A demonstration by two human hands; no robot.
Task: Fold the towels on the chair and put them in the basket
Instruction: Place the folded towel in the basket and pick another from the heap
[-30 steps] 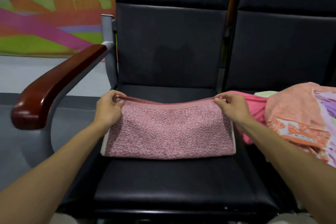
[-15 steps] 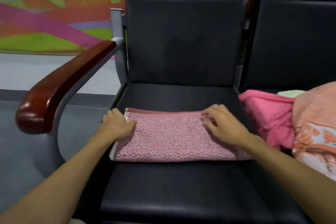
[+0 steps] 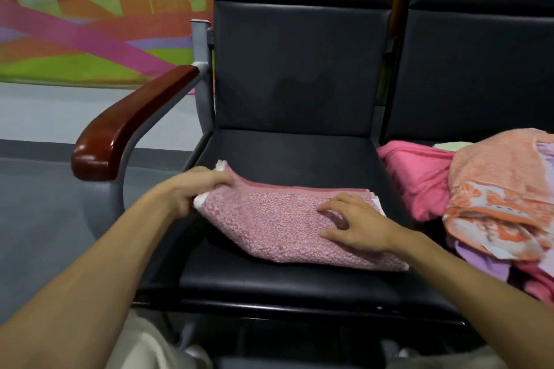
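Low in the frame, two bare forearms reach in from the bottom corners over the front edge of the black chair seat (image 3: pixel 299 287). Just beyond them, in the middle of the frame, the pink speckled towel (image 3: pixel 278 228) lies across the seat as a long folded band several layers thick, with its stacked edges showing along the far side.

The left hand (image 3: pixel 192 192) grips the towel's left end, fingers curled round it, and holds that end raised off the seat. The right hand (image 3: pixel 356 225) lies on the right part of the towel with its fingers spread and holds nothing, apparently pinning the cloth down.

From this I judge the lengthwise folds done and the crosswise fold, left end over to right, just beginning.

At the right edge of the frame, on the neighbouring seat, there is a loose heap: a hot-pink towel (image 3: pixel 419 177), an orange patterned towel (image 3: pixel 503 189) lying on it, and lilac cloth (image 3: pixel 476 260) beneath. None of these looks folded, so most of the job is ahead.

No basket is in view, so I cannot tell whether anything is in it.

Farther back, a red-brown wooden armrest (image 3: pixel 129 129) stands at centre left, the black backrest (image 3: pixel 299 69) rises behind the seat, and a colourful wall mural (image 3: pixel 90 24) fills the upper left.
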